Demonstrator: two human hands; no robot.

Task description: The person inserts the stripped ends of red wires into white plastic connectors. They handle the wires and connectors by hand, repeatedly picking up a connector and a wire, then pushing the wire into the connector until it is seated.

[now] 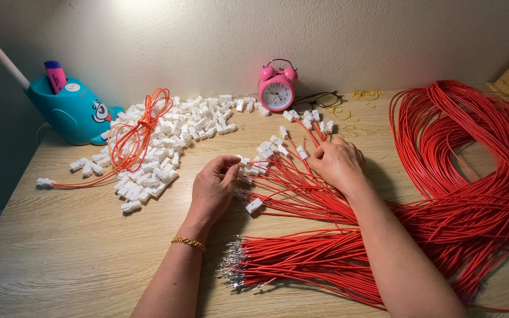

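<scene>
Wires fan out across the desk, red ones, and both hands are right in the thick of them. Left hand has its fingers curled in, thumb and fingertips pinched close around what looks like a small white connector, though exactly how firmly it has hold is hard to tell from here. Right hand lies knuckles-up over the fan of wires, fingers bent and closed on a wire or two just below the capped ends; the precise contents of that grip are hidden under the hand.

Now, progress: a fair number of wires above the hands already wear white connectors at their tips, spread in a loose arc. Nearer the camera sits a bundle of bare ends, metal terminals glinting, no housings on them yet. Judging by that, plenty is left. Off to the right, a big coil of the same red wire loops over the desk.

On the left, a heap of loose connectors waits, well stocked, with an orange wire bunch lying across it. At the back: pink alarm clock, teal holder, some yellow rubber bands.
</scene>
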